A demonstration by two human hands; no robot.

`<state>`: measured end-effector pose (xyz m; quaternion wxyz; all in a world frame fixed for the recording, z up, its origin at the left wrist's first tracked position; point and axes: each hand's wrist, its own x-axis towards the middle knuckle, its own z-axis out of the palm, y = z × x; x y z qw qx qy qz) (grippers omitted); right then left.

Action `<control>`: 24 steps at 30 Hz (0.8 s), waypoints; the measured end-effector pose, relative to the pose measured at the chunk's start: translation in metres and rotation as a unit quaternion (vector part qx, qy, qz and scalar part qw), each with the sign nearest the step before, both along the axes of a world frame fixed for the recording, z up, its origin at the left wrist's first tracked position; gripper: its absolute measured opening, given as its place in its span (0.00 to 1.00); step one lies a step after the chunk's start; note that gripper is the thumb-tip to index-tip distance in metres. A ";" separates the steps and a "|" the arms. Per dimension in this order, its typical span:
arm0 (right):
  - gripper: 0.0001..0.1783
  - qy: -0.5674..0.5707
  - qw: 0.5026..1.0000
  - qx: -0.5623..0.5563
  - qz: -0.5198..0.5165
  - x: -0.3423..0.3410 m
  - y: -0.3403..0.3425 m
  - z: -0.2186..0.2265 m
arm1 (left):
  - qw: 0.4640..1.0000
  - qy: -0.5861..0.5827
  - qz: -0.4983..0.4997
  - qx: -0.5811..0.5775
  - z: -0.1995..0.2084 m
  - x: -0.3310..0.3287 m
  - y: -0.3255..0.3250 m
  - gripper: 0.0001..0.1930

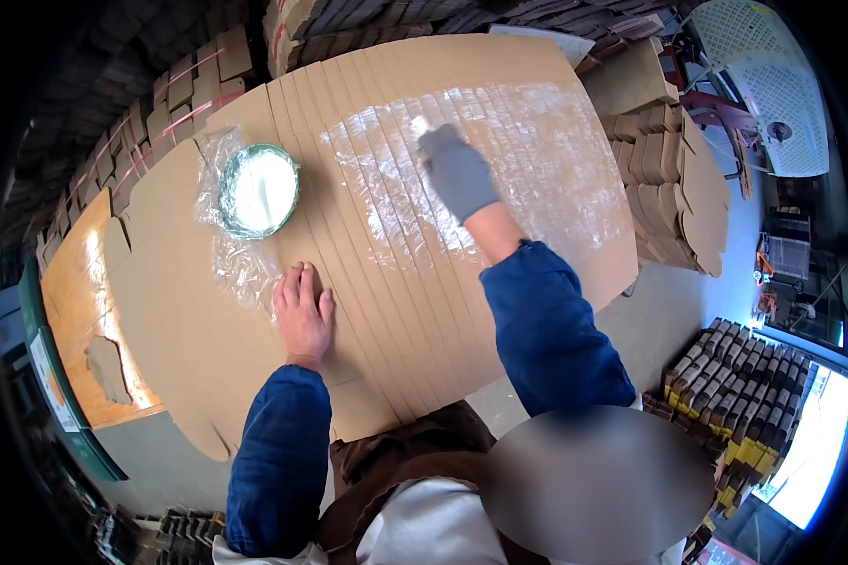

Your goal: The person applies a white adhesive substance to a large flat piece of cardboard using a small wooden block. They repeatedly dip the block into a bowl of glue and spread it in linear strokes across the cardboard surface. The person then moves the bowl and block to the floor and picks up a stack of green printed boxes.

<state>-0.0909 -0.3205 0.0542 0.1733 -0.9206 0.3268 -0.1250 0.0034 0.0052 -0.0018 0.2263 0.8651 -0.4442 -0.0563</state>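
My bare left hand (pixel 303 315) lies on the brown cardboard sheets (pixel 339 348), its fingers stretched out and nothing in them. Farther right, my right hand (pixel 458 172) wears a grey glove and is closed on a small whitish thing (pixel 420 125). Most of that thing is hidden by the fist, so its kind is unclear. It touches a broad patch of wet white coating (pixel 537 141) streaked over the overlapping sheet edges. Beyond my left hand stands a round green tub (pixel 295 179) with white liquid inside. Crumpled clear plastic film (pixel 240 273) lies under and around it.
Bundled cardboard stacks (pixel 184 89) line the far left. More cut cardboard (pixel 664 184) is piled right of the sheets. A wooden board (pixel 89 301) sits at the left edge. Dark stacked pieces (pixel 735 377) stand at the lower right, and a perforated white panel (pixel 773 85) is at the far right.
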 end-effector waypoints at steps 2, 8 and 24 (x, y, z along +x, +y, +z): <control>0.07 0.038 0.992 -0.001 -0.122 -0.016 -0.042 0.012 | 1.000 -0.003 0.003 0.006 0.000 -0.001 0.000 0.28; 0.09 0.052 0.989 -0.012 -0.137 -0.080 -0.060 0.007 | 1.000 -0.007 -0.010 -0.011 -0.003 -0.001 -0.002 0.26; 0.08 0.013 0.985 0.030 -0.169 -0.130 0.082 0.018 | 1.000 -0.003 -0.011 -0.025 -0.002 -0.001 0.000 0.25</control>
